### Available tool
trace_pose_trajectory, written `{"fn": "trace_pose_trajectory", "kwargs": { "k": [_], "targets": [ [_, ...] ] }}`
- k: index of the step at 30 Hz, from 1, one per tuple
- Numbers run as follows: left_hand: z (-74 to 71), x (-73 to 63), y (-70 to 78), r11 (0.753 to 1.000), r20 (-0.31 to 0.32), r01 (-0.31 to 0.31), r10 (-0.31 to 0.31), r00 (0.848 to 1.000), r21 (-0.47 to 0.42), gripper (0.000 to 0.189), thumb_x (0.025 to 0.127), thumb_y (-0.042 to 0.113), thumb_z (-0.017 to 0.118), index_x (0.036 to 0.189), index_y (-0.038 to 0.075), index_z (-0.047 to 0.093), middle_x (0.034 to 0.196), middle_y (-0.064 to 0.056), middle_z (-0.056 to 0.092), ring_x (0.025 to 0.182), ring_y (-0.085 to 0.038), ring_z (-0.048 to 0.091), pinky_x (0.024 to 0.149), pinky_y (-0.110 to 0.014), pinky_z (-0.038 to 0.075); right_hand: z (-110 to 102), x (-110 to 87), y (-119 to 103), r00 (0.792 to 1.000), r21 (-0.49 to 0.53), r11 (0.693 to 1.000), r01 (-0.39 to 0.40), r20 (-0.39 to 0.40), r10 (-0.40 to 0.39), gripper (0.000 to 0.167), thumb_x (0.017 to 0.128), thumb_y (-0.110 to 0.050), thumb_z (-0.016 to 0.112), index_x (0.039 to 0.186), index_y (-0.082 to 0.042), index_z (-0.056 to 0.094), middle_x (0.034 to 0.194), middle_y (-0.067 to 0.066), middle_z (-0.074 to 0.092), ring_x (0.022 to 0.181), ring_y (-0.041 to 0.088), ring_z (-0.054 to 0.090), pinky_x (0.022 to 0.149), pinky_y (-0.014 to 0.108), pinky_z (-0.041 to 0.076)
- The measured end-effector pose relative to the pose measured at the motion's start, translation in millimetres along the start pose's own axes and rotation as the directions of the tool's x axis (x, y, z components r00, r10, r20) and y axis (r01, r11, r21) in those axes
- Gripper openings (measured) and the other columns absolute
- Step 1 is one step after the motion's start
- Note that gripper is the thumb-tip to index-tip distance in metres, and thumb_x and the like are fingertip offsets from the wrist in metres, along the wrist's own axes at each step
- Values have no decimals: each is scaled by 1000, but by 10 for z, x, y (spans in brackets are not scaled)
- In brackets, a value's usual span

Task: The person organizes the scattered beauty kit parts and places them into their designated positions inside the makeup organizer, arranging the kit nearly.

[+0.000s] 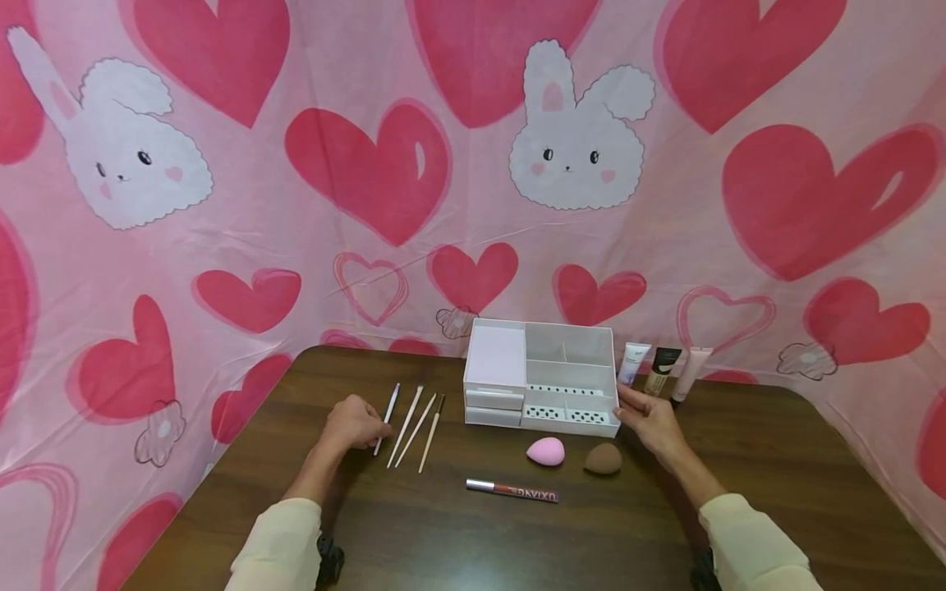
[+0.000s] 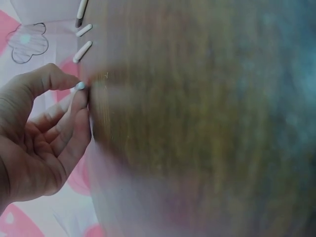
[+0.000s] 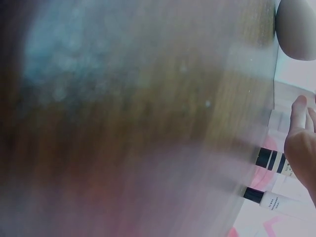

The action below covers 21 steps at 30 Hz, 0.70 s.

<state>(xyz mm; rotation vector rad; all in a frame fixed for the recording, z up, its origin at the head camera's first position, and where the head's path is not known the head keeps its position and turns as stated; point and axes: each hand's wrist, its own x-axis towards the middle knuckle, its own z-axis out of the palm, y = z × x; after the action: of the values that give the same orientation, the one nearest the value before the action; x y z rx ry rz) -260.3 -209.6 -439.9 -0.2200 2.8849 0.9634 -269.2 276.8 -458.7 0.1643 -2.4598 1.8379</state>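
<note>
My left hand (image 1: 355, 424) pinches the near end of a slim pale stick (image 1: 390, 404), the leftmost of a row, between thumb and fingertips. In the left wrist view the stick's light tip (image 2: 81, 86) shows between thumb and forefinger. To its right lie a thin white makeup brush (image 1: 407, 423) and two more slim sticks, one with a dark tip (image 1: 441, 401). My right hand (image 1: 654, 420) touches the right front corner of a white makeup organizer (image 1: 495, 349) with extended fingers. The organizer has two drawers at left and several compartments.
A pink sponge (image 1: 546, 451) and a brown sponge (image 1: 603, 460) lie in front of the organizer. Nearer lies a lip gloss tube (image 1: 512, 490). Three squeeze tubes stand right of the organizer: white (image 1: 632, 364), black-and-gold (image 1: 661, 371) and pink (image 1: 691, 375). A printed cloth hangs behind the table.
</note>
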Motion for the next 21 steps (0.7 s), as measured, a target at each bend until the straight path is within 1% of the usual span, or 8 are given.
{"fn": "trace_pose_trajectory", "kwargs": {
  "k": [6,12,16,21],
  "targets": [
    [-2,28,-42,999,12,-5,6,1000,-40,14,74,21,79,67,9,77,50,5,63,48,-8,56,53,-24,44,-5,4,-5,1000,-13,1000,-5,6,5,54,97,6,58,147,14,39,145,36,44,106,-17,55,84,5,49],
    [-6,36,-57,993,13,-10,11,1000,-117,11,75,16,76,72,6,79,50,4,63,48,-7,56,49,-22,46,-4,2,-7,1000,-14,1000,4,4,-4,53,97,7,57,146,15,39,144,37,44,105,-17,55,84,4,49],
    [1,31,-57,980,48,8,1,999,-198,12,77,12,76,79,0,79,53,1,65,50,-8,57,49,-22,49,-1,0,-8,1000,-15,1000,12,-2,-12,52,96,8,57,145,16,40,143,37,45,105,-17,55,83,4,48],
    [8,20,-29,953,80,28,-4,997,-301,14,79,6,74,87,-5,78,60,-1,68,55,-9,61,52,-23,53,2,0,-3,1000,-12,1000,13,-5,-13,52,96,9,56,145,16,40,143,37,45,105,-17,55,83,3,48]
  ]
}}
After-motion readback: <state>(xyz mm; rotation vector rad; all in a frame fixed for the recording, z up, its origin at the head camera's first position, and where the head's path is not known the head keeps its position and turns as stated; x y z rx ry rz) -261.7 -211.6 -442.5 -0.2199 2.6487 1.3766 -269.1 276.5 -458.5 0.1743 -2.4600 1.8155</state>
